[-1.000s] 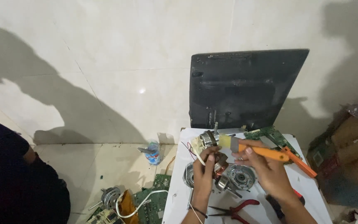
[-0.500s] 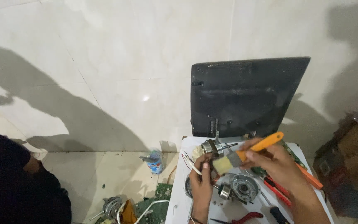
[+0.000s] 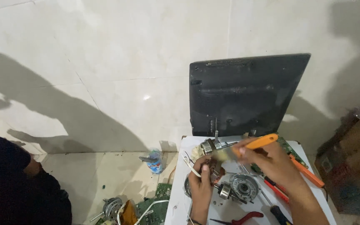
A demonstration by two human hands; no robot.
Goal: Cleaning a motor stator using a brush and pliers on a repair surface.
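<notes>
My left hand (image 3: 201, 175) grips a small motor part (image 3: 208, 147) with a metal shaft and loose wires, held above the white table (image 3: 180, 200). My right hand (image 3: 267, 160) holds an orange-handled brush (image 3: 260, 142). Its bristle end lies blurred against the motor part. Below both hands a round metal motor housing (image 3: 241, 188) lies on the table.
A black panel (image 3: 246, 93) leans on the tiled wall behind the table. A green circuit board (image 3: 289, 148), an orange tool (image 3: 307, 171), red-handled pliers (image 3: 246, 217) and a screwdriver (image 3: 279, 212) lie on the table. A spray bottle (image 3: 155, 161), boards and a motor (image 3: 111, 207) sit on the floor. A person in dark clothes (image 3: 9, 183) is at left; cardboard boxes (image 3: 355, 166) at right.
The brush handle has swung from pointing right to tilting up. Both hands stay at the motor part. The camera view has drifted slightly upward.
</notes>
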